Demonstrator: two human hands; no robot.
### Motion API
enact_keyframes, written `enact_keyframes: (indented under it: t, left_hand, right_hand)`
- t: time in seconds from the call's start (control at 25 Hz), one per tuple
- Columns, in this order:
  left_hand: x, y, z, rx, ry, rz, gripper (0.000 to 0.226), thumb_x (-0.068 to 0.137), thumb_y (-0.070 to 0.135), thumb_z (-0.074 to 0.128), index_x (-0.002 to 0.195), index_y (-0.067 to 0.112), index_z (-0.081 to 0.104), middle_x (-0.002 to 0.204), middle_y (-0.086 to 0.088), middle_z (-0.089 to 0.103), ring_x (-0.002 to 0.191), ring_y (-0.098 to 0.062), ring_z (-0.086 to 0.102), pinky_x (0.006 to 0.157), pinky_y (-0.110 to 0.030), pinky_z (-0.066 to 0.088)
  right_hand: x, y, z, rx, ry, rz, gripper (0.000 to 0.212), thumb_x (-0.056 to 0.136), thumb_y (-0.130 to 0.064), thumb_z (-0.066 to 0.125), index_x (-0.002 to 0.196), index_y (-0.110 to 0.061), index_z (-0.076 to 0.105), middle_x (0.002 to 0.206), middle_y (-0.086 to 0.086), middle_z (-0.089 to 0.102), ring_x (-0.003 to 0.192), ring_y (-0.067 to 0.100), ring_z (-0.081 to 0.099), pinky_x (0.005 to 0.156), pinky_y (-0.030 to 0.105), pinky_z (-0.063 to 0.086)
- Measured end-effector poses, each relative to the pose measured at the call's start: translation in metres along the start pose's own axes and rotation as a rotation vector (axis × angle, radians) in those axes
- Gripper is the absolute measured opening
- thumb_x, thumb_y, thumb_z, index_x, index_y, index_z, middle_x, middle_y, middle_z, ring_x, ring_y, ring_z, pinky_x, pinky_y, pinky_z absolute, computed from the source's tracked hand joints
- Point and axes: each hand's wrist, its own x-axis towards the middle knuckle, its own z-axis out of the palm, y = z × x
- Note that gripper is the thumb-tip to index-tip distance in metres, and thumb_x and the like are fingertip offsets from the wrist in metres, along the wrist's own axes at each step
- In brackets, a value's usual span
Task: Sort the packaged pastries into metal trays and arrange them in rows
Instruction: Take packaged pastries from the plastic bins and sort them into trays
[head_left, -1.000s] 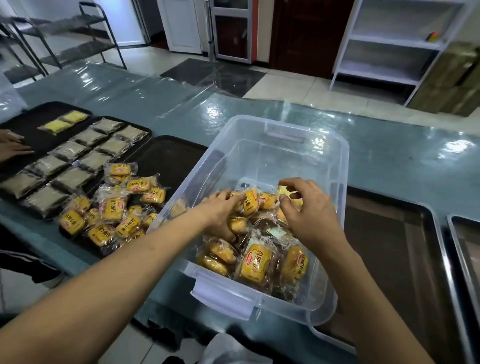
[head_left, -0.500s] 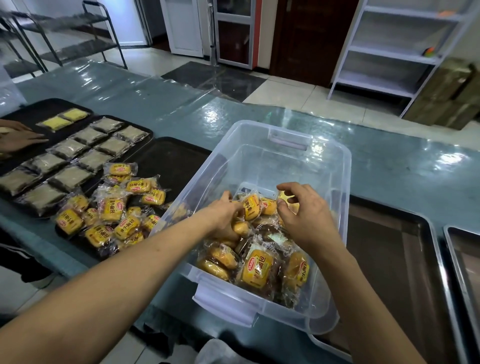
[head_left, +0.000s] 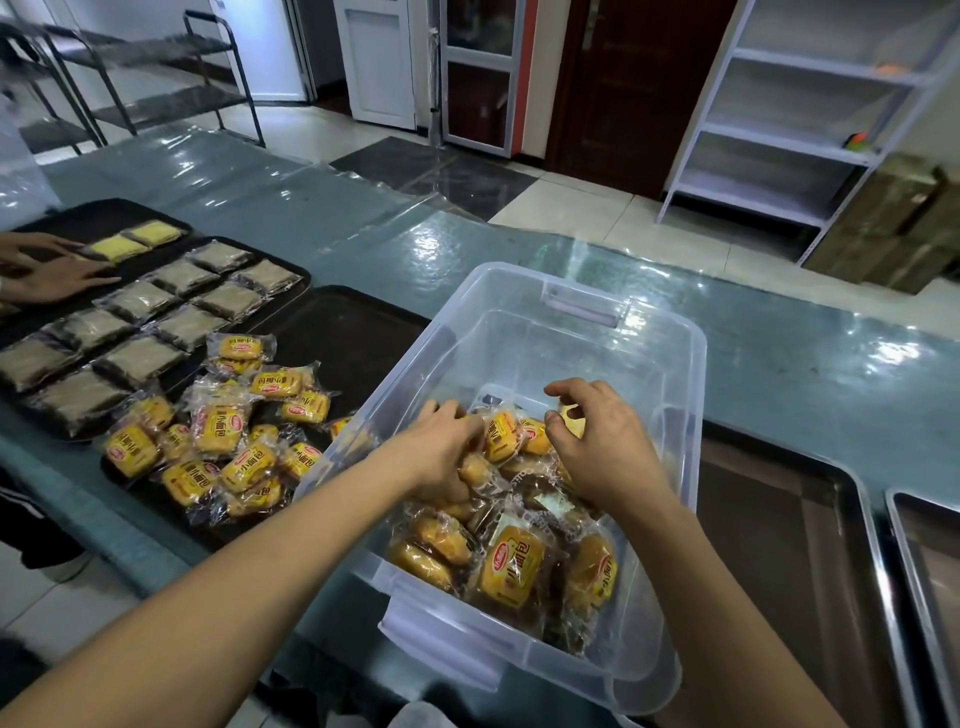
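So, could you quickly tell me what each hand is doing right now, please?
Left hand: gripping packaged pastries in the clear bin.
Right hand: pinching one pastry packet.

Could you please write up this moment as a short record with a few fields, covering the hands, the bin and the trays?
left hand: inside the clear plastic bin, fingers curled over yellow packaged pastries
right hand: inside the bin, pinching a small yellow packet
bin contents: yellow-wrapped pastries piled at its near end
dark tray left of bin: a loose heap of yellow pastries, not in rows
far left tray: brownish packets in rows
another person's hand: resting at the far left trays
metal tray right of bin: partly covered by the bin
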Motion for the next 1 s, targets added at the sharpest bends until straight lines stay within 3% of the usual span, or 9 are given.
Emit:
enact_keyframes:
  t: [0.12, 0.44, 0.64, 0.84, 1.0]
  left_hand:
    - [-0.019, -0.005, -0.009, -0.093, 0.104, 0.002, 0.051, 0.071, 0.029, 0.081, 0.108, 0.034, 0.047, 0.137, 0.004, 0.035, 0.124, -0.017, 0.029, 0.098, -0.037, 0.044]
    - [-0.062, -0.008, -0.021, -0.203, 0.301, 0.013, 0.048, 0.068, 0.029, 0.08, 0.104, 0.034, 0.049, 0.144, 0.008, 0.028, 0.125, -0.017, 0.026, 0.099, -0.038, 0.042]
    - [-0.075, -0.008, -0.019, -0.235, 0.351, 0.022, 0.047, 0.07, 0.026, 0.079, 0.105, 0.034, 0.048, 0.149, 0.009, 0.022, 0.13, -0.017, 0.023, 0.101, -0.038, 0.039]
    - [-0.079, -0.008, -0.018, -0.236, 0.354, 0.011, 0.048, 0.07, 0.023, 0.078, 0.104, 0.034, 0.046, 0.15, 0.006, 0.023, 0.131, -0.019, 0.023, 0.103, -0.043, 0.04]
    - [-0.081, -0.007, -0.015, -0.225, 0.348, 0.011, 0.048, 0.072, 0.023, 0.078, 0.107, 0.034, 0.047, 0.152, 0.007, 0.02, 0.134, -0.019, 0.02, 0.104, -0.038, 0.038]
  right_hand:
    - [0.009, -0.001, 0.003, -0.024, -0.017, -0.015, 0.032, 0.099, -0.037, 0.056, 0.13, -0.032, 0.059, 0.124, -0.006, 0.058, 0.109, 0.013, 0.059, 0.105, 0.048, 0.045]
    - [0.04, -0.008, 0.027, -0.209, -0.178, -0.093, 0.035, 0.098, -0.034, 0.059, 0.133, -0.03, 0.056, 0.125, 0.0, 0.06, 0.112, 0.021, 0.059, 0.105, 0.048, 0.043]
    - [0.063, 0.0, 0.049, -0.469, -0.358, -0.238, 0.059, 0.092, -0.027, 0.063, 0.147, -0.033, 0.043, 0.149, 0.001, 0.05, 0.134, 0.026, 0.046, 0.111, 0.046, 0.033]
    - [0.072, 0.014, 0.071, -0.603, -0.531, -0.317, 0.083, 0.089, -0.055, 0.063, 0.159, -0.033, 0.023, 0.164, -0.003, 0.031, 0.153, 0.021, 0.022, 0.124, 0.051, 0.008]
    - [0.067, 0.013, 0.079, -0.701, -0.518, -0.309, 0.071, 0.093, -0.053, 0.061, 0.154, -0.03, 0.034, 0.154, 0.003, 0.043, 0.145, 0.028, 0.035, 0.122, 0.056, 0.01]
